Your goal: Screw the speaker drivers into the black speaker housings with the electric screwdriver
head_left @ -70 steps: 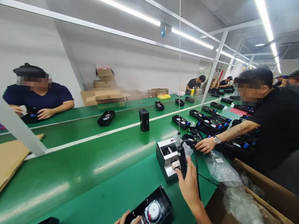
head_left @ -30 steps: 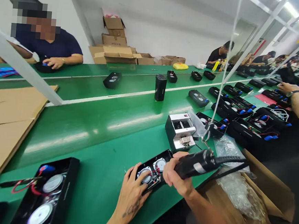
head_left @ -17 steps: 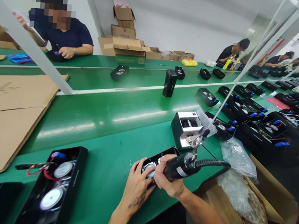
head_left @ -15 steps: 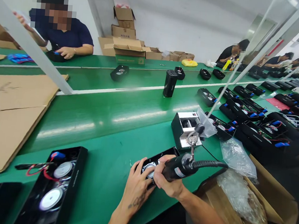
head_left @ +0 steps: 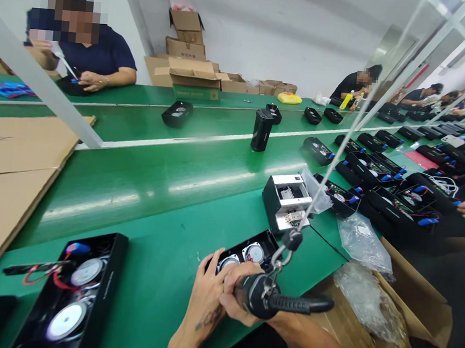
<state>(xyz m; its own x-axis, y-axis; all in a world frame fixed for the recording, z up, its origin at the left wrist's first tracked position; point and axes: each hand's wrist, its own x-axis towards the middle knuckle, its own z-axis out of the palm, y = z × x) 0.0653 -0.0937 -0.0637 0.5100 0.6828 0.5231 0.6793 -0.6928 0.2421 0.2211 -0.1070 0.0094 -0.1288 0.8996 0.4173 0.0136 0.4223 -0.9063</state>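
My right hand (head_left: 239,292) is wrapped round a black electric screwdriver (head_left: 258,295), which hangs from a cord and has a thick cable. Its tip is hidden behind my hands. My left hand (head_left: 208,290) grips the near end of a black speaker housing (head_left: 268,238), its thumb out of sight. Two round speakers with pale centres show inside; the farther speaker (head_left: 254,252) is uncovered, and my fingers partly cover the nearer one. Another open housing (head_left: 112,272) lies to the left, with speakers, red wires and a blue connector (head_left: 77,248).
Beyond the housing stands a black-and-silver machine (head_left: 287,200). Flattened cardboard (head_left: 18,178) lies at the left, and a carton (head_left: 415,301) with plastic bags is at my right. Several housings line the right side. A co-worker (head_left: 93,50) sits across the green bench (head_left: 144,220).
My right hand and the screwdriver have moved toward me and slightly left, uncovering the farther speaker. My left hand stays on the housing. The view has shifted slightly.
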